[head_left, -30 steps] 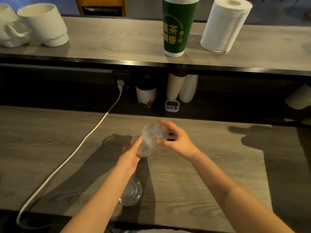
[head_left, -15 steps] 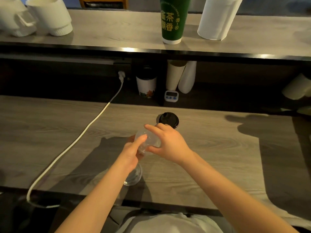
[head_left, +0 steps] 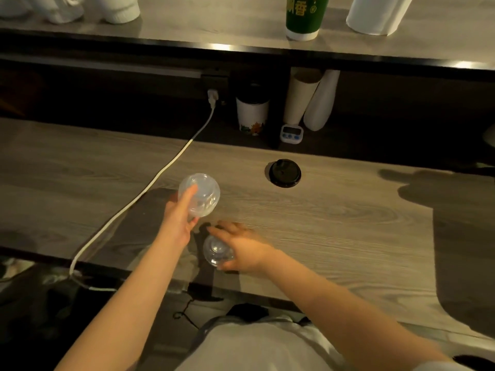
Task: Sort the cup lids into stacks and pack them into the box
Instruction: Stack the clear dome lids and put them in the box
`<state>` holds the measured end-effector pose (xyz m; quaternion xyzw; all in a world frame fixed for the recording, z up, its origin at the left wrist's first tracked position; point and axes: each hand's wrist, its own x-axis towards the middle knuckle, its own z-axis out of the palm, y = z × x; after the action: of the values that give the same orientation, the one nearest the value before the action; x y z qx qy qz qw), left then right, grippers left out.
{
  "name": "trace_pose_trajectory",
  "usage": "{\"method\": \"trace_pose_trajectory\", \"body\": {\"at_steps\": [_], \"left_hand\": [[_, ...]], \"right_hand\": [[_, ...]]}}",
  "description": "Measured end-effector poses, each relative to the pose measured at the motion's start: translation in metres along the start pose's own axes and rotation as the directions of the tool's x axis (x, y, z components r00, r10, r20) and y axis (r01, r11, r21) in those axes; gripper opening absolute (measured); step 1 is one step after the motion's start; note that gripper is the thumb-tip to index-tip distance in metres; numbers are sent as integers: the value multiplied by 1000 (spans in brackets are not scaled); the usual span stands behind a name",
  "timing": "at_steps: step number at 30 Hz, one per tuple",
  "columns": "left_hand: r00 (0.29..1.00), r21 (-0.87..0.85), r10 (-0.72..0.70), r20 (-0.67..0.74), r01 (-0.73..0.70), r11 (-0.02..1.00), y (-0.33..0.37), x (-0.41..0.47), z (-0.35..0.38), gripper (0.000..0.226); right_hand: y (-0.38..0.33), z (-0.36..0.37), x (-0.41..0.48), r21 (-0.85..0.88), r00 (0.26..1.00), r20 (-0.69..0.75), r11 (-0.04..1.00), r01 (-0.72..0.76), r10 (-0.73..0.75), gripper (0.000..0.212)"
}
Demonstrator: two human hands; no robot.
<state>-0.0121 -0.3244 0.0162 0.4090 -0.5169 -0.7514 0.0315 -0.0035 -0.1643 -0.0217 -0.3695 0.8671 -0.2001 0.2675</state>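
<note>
Splits the hands apart since half a second ago, when both met on the clear lids in mid-air. Keeps the clear lid stack (head_left: 201, 194) in the left hand (head_left: 178, 223), fingers and thumb curled round its near side, raised above the counter (head_left: 348, 223) and now carried further left and forward. Drops the right hand (head_left: 243, 250) to the single clear lid (head_left: 217, 251) near the counter's front edge, just beside the left wrist. Wraps thumb and fingers round its rim, though motion blur hides whether it is lifted yet.

Points, most likely, to one nesting step finished and a reach for the next matching piece to add to the same stack. Leaves the black lid (head_left: 284, 173) flat on the counter, well apart and beyond the right hand, probably the start of a separate pile. Shows no box anywhere, so packing looks some way off.

Further out, finds a white cable (head_left: 150, 188) crossing the counter left of the left hand and running up to a socket. Behind that, picks out a small timer (head_left: 291, 133) and paper cups in the dark recess. Ends on a green cup (head_left: 305, 17) and a paper roll (head_left: 375, 12) on the shelf above.
</note>
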Motion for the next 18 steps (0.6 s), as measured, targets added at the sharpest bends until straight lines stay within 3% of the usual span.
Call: {"method": "trace_pose_trajectory", "body": {"at_steps": [3, 6, 9, 13, 18], "left_hand": [[999, 20, -30, 28, 30, 999, -3, -2, 1, 55], [998, 36, -50, 48, 49, 998, -8, -2, 3, 63], [996, 36, -59, 68, 57, 998, -12, -4, 10, 55], [990, 29, -99, 100, 96, 995, -22, -11, 29, 53], [957, 40, -172, 234, 168, 985, -40, -25, 61, 50]], "right_hand": [[2, 7, 5, -36, 1000, -25, 999, -15, 14, 74], [8, 7, 0, 66, 996, -71, 997, -47, 52, 73], [22, 0, -19, 209, 977, -173, 974, -90, 128, 74], [43, -18, -50, 443, 892, -340, 887, -127, 297, 73], [49, -55, -78, 660, 759, -489, 751, -2, 431, 68]]}}
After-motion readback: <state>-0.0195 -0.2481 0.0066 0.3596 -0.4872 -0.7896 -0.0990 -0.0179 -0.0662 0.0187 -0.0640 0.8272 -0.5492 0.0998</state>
